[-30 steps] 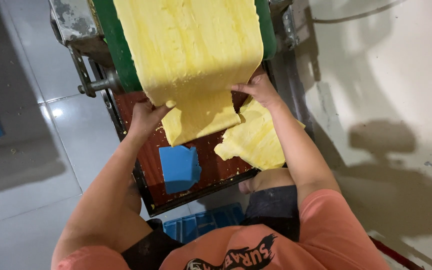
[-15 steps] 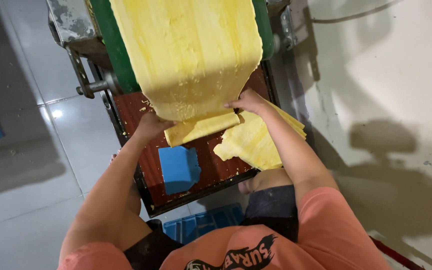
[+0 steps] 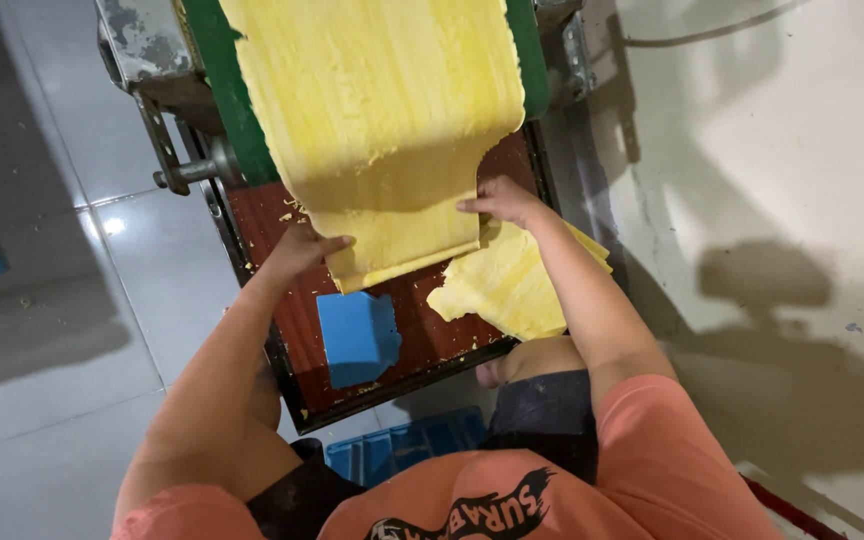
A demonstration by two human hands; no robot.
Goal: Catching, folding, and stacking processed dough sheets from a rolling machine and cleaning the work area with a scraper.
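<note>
Both hands grip the yellow dough sheet (image 3: pixel 382 130) where it hangs off the green belt (image 3: pixel 214 90). The left hand (image 3: pixel 302 250) pinches its lower left edge, the right hand (image 3: pixel 502 200) its right edge. Below the left hand lies a blue block (image 3: pixel 357 338) on the red-brown tray (image 3: pixel 272 220); under the right forearm lies a folded dough piece (image 3: pixel 497 290).

Illumination moderate, seemingly from upper left: hard body shadow on the pale concrete floor (image 3: pixel 792 330) at right, glare spot on the glossy white floor tiles (image 3: pixel 112 225). Focus sharp.
</note>
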